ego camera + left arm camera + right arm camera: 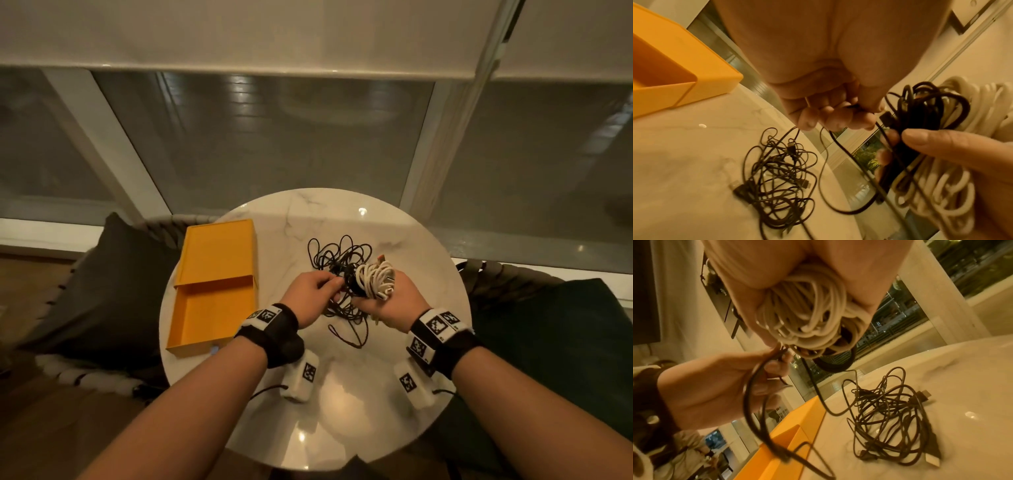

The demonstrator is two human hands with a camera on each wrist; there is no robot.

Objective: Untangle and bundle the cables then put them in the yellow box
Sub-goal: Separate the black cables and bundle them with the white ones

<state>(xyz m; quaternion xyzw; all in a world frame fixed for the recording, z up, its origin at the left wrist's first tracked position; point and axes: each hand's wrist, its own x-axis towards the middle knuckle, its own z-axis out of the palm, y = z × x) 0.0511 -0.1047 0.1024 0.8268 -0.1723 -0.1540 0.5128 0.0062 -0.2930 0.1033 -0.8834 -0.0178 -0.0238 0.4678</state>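
Observation:
My right hand (383,301) grips a coiled white cable bundle (375,279) together with a dark coil of black cable (929,104) held above the table. My left hand (317,291) pinches a strand of that black cable (851,106) between thumb and fingers, just left of the bundle. In the right wrist view the white cable bundle (807,318) fills the right palm, and the left hand (731,379) holds a black loop (756,402). A tangle of black cables (339,253) lies on the round marble table (342,411). The yellow box (212,318) stands open at the table's left.
The yellow box's sleeve (219,250) sits behind its open tray. Dark cushions (113,274) on woven seats flank the table on both sides. A window with a half-lowered blind (308,34) is beyond the table. The tangle of black cables (777,178) has plugs sticking out.

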